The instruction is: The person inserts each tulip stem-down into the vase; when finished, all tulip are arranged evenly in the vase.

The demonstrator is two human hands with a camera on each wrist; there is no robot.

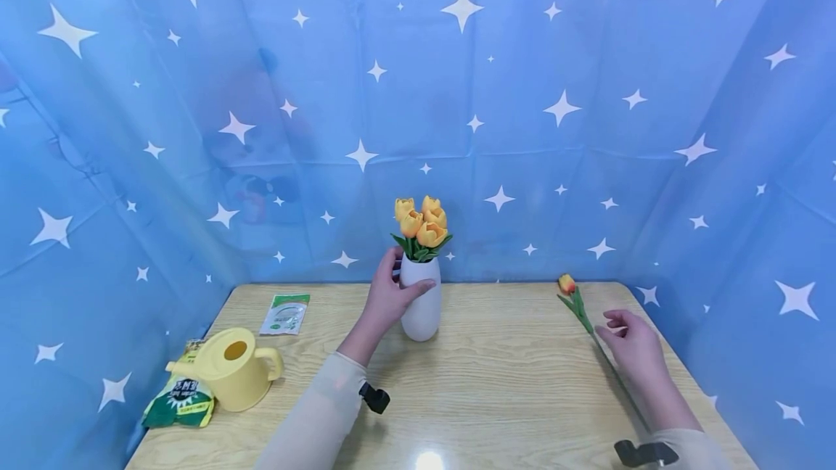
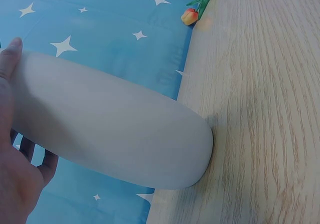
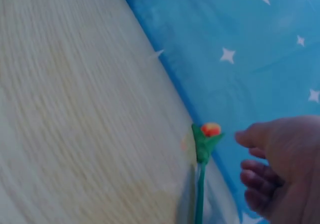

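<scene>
My left hand (image 1: 387,297) grips the white vase (image 1: 421,310) near its top, thumb across the front and fingers around the far side. Several yellow tulips (image 1: 421,223) with green leaves stand in the vase's mouth. In the left wrist view the vase's smooth body (image 2: 115,119) shows, its base at the tabletop. A single orange-red tulip (image 1: 567,284) lies at the right of the table, its long green stem running toward the near edge. Beside that stem hovers my right hand (image 1: 632,345), fingers loosely bent, holding nothing; the right wrist view shows a gap between its fingertips and the tulip (image 3: 203,146).
At the left of the wooden table (image 1: 496,383) stands a yellow watering can (image 1: 240,379), partly over a green and yellow bag (image 1: 183,401). A small green and white packet (image 1: 285,314) lies behind it. A blue star-patterned curtain (image 1: 522,129) encloses the back and sides.
</scene>
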